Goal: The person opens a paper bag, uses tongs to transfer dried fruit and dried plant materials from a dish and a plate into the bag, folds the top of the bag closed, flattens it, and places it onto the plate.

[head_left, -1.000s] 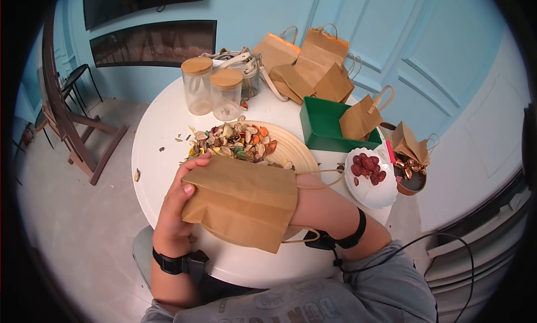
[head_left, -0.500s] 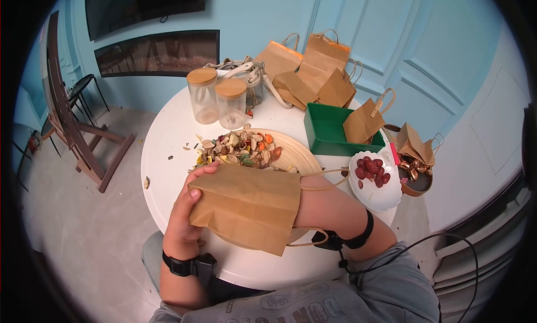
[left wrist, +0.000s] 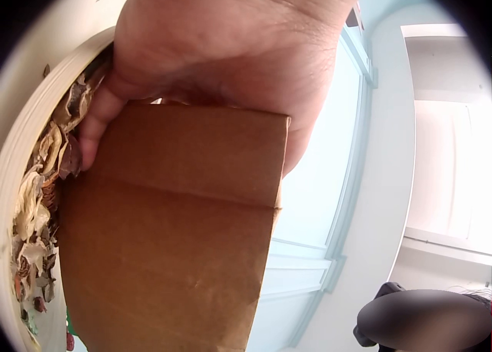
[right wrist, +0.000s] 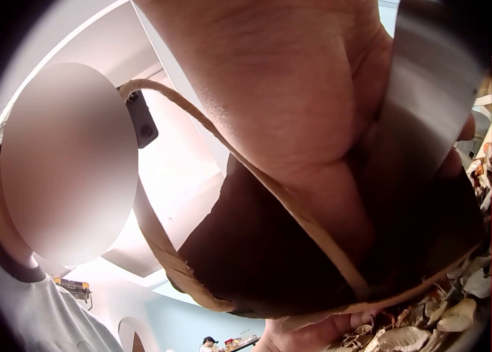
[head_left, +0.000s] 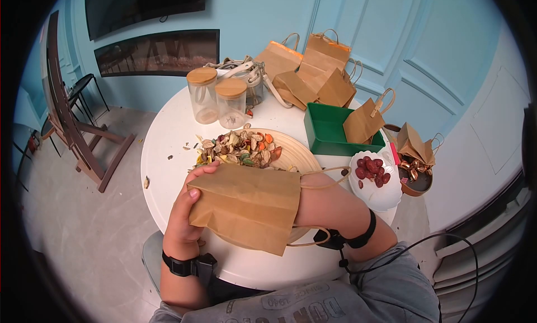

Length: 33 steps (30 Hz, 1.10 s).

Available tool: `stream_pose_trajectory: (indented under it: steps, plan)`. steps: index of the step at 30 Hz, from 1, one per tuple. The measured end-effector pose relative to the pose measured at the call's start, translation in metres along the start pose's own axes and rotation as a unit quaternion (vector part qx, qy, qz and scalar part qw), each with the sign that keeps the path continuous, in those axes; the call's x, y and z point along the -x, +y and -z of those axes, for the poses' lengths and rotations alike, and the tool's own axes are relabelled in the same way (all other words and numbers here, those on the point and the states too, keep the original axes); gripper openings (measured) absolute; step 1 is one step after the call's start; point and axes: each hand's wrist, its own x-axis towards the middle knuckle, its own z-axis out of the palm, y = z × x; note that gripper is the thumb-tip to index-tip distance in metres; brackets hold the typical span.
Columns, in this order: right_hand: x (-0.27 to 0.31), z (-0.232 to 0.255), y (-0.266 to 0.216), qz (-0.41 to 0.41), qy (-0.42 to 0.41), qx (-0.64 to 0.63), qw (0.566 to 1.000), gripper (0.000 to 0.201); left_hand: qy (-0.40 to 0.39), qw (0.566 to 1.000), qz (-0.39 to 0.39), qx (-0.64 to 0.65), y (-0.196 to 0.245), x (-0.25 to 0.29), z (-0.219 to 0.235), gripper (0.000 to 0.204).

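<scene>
In the head view a brown paper bag (head_left: 246,202) lies on its side above the table's near part, its mouth and handles toward the right. The left hand (head_left: 187,214) grips its closed end, thumb on the near side; the left wrist view shows this palm (left wrist: 223,52) against the bag (left wrist: 169,229). The right forearm reaches into the mouth, so the head view hides that hand. In the right wrist view the right hand (right wrist: 307,83) is at the dark bag opening, fingertips showing beyond a smooth grey object (right wrist: 427,90) that it holds.
Behind the bag, a round woven tray (head_left: 305,155) bears dried petals (head_left: 238,146). Two lidded jars (head_left: 231,107) stand further back. To the right are a green box (head_left: 324,130), a white dish (head_left: 375,197) of red dates and several paper bags (head_left: 324,60).
The head view shifted slightly between the first two frames, moving the scene right and down in it. The hands and the bag keep nearly the same pose.
</scene>
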Motion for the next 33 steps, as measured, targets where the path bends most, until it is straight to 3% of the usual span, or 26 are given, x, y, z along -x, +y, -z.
stream_pose_trajectory:
  steps: [11,33]
  plan:
    - [-0.0019,0.0046,-0.0039,-0.02,-0.006,0.003,1.0,0.029,-0.001,1.0,-0.004,0.004,0.0,-0.0001,-0.0006,0.062]
    - [-0.0082,0.0054,-0.0046,0.036,0.002,-0.012,0.999,0.035,-0.005,1.0,-0.002,-0.006,0.0001,-0.0003,0.0008,0.061]
